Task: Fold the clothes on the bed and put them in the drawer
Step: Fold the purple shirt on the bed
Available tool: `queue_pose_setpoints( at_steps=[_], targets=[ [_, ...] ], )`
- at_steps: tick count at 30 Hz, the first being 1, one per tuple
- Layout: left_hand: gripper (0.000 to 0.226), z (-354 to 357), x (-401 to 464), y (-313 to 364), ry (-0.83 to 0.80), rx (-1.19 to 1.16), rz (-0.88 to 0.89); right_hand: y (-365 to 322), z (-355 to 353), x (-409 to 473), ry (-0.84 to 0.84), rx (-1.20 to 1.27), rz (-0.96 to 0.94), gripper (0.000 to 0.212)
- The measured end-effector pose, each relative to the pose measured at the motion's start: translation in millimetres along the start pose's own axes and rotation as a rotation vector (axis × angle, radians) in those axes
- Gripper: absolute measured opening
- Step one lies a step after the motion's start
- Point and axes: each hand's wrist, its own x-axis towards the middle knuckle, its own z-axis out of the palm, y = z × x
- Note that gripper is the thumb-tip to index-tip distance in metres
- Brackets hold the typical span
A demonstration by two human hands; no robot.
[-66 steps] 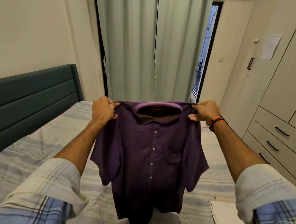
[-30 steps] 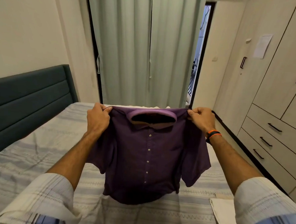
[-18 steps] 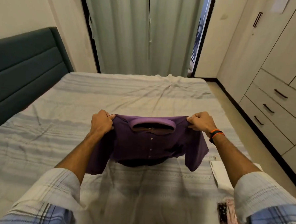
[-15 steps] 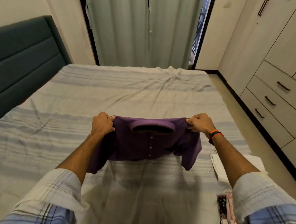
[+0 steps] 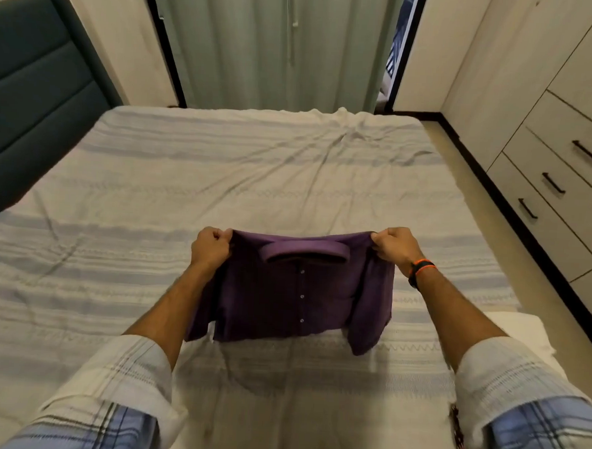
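A person is holding a purple button-front shirt (image 5: 294, 293) by its shoulders above a bed (image 5: 256, 174) covered in a pale striped sheet; the left hand (image 5: 210, 245) is pinching the shoulder seam at the shirt's 10 o'clock corner, its grip clamped on the cloth, while the right hand (image 5: 393, 245), with an orange and black band (image 5: 419, 268) at the wrist, is gripping the seam at 2 o'clock in the same way; the collar is facing up and the short sleeves are hanging down at either side; the hem is lying against the sheet. A white folded cloth (image 5: 519, 328) is lying at the bed's 4 o'clock edge; three wardrobe drawers (image 5: 564, 176) with dark handles are standing shut at 2 o'clock; a teal headboard (image 5: 31, 83) is standing at 10 o'clock.
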Motion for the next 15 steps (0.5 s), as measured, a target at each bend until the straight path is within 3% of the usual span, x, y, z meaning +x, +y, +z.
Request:
queue_pose_setpoints(
  at_steps=[6,15],
  targets=[
    [0.030,-14,59,106,0.031,-0.006,0.282,-108,-33,37,0.213,0.052,-0.263,0.027],
    [0.023,-79,83,270,0.117,-0.294,0.725,-237,-103,22,0.360,0.193,-0.768,0.012]
  ],
)
